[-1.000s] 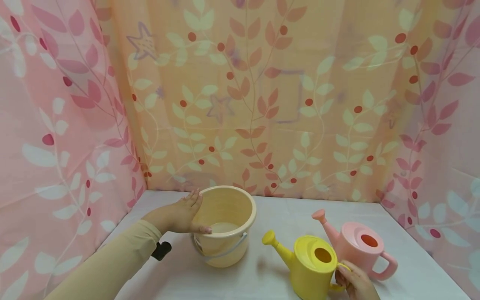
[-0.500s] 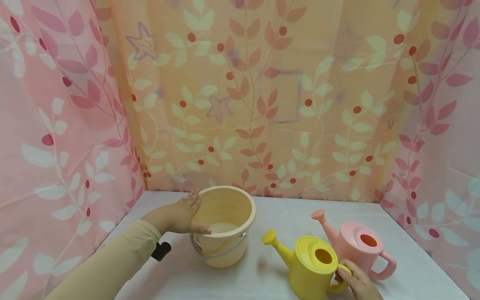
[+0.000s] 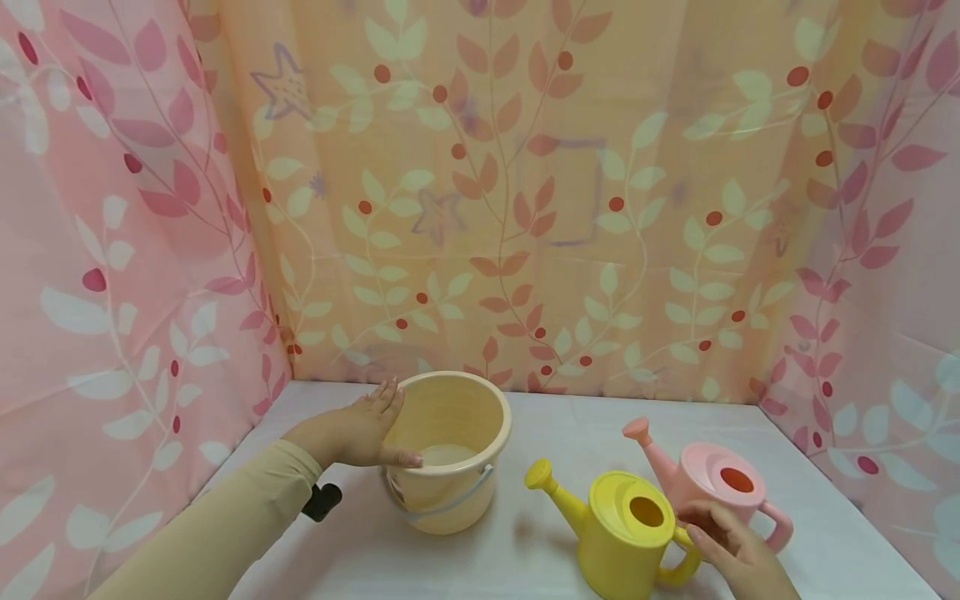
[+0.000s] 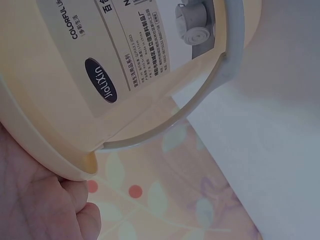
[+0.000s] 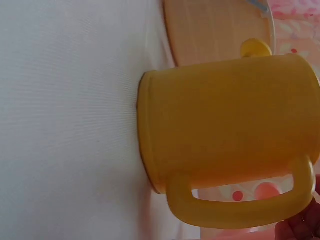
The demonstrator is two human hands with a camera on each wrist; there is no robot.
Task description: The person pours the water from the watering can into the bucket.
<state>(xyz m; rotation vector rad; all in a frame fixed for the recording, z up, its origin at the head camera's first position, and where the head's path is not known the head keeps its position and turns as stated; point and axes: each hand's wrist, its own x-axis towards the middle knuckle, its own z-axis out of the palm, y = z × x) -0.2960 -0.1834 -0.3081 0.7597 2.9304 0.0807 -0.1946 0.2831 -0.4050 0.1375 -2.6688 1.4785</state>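
A cream plastic bucket (image 3: 450, 500) with a pale grey bail handle (image 4: 185, 112) stands on the white table. My left hand (image 3: 360, 429) rests flat on its left rim, fingers straight and thumb on the near edge. In the left wrist view a printed label (image 4: 115, 60) shows on the bucket's side. To the right stands a yellow watering can (image 3: 626, 533), upright, its spout towards the bucket. My right hand (image 3: 738, 554) is right at the top of the can's handle (image 5: 235, 215), fingers loosely spread and not wrapped round it.
A pink watering can (image 3: 716, 479) stands just behind the yellow one, partly covered by my right hand. A small black object (image 3: 322, 502) shows below my left wrist. Patterned curtains (image 3: 480, 208) close in the table (image 3: 555, 425) at the back and both sides.
My right hand has let go of the yellow watering can's handle and shifted slightly to the right, its fingers loosening. My left hand, the bucket and both cans stay in place.
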